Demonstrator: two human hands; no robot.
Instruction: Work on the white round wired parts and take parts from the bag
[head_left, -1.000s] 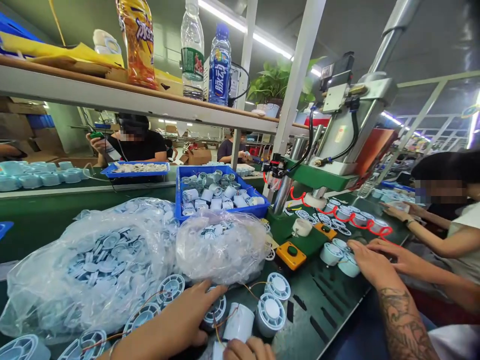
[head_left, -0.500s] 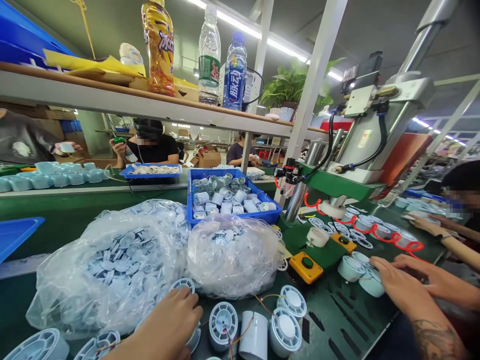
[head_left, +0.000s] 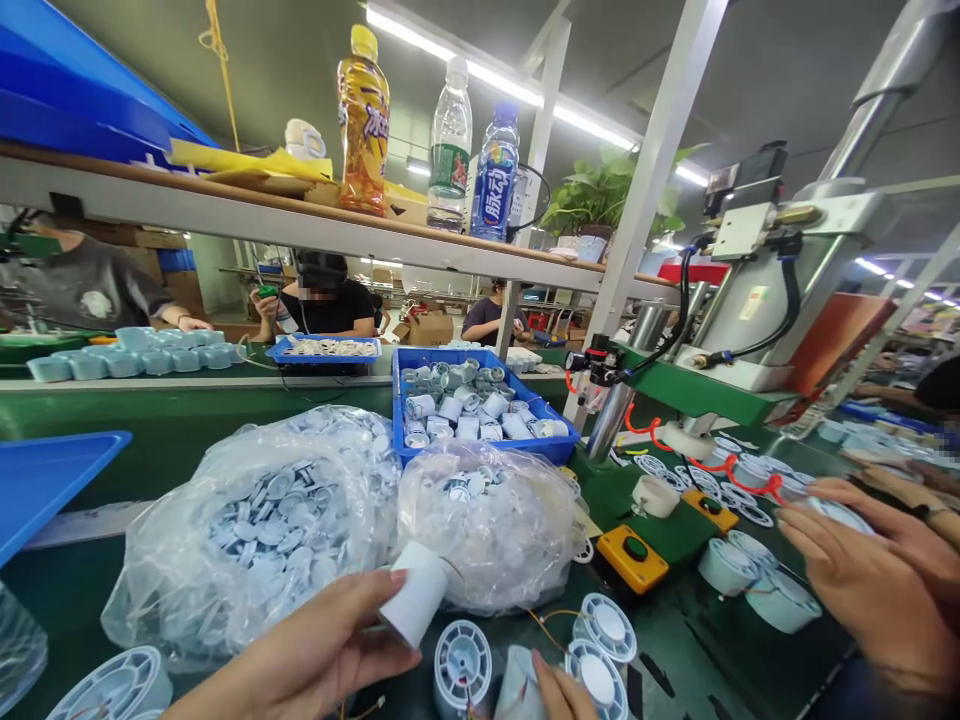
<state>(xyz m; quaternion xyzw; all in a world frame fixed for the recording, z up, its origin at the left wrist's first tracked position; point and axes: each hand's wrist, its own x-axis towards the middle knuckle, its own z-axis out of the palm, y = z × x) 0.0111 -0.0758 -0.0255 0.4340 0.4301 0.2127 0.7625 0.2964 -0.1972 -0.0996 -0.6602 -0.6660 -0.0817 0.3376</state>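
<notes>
**Gripping a pale blue cylinder (head_left: 415,595) over a crowded green bench (head_left: 675,640)**

Holding it tilted in the left hand (head_left: 337,640), partly closed, with thumb and fingers around the near end, just in front of the smaller bag (head_left: 487,530). Touching a second cylinder (head_left: 516,685) with the fingers of the right hand (head_left: 559,690), mostly cut off by the bottom edge; cannot tell how far open, or whether gripping.

Standing between the two cylinders, a slotted round housing (head_left: 463,665). Crowding the right side, two more round parts, an upper one (head_left: 606,625) and a lower one (head_left: 598,685). Past these, a yellow button box (head_left: 632,557) and a press (head_left: 712,385). At far right, another person's hands (head_left: 870,580), near pale blue parts.

Cut off at left, a blue tray (head_left: 52,480) and, below, some clear plastic (head_left: 19,640). Partly hidden behind the left forearm, the base of the larger bag (head_left: 270,530).

Filled with small pale parts, both clear bags, blurred by creased film. Behind, heaped with short white cylinders, a blue crate (head_left: 561,450). Farther back, a shallow tray (head_left: 289,357) of small flat pieces, too small to identify. Overhead, a shelf (head_left: 300,210) bearing three bottles (head_left: 448,150).
</notes>
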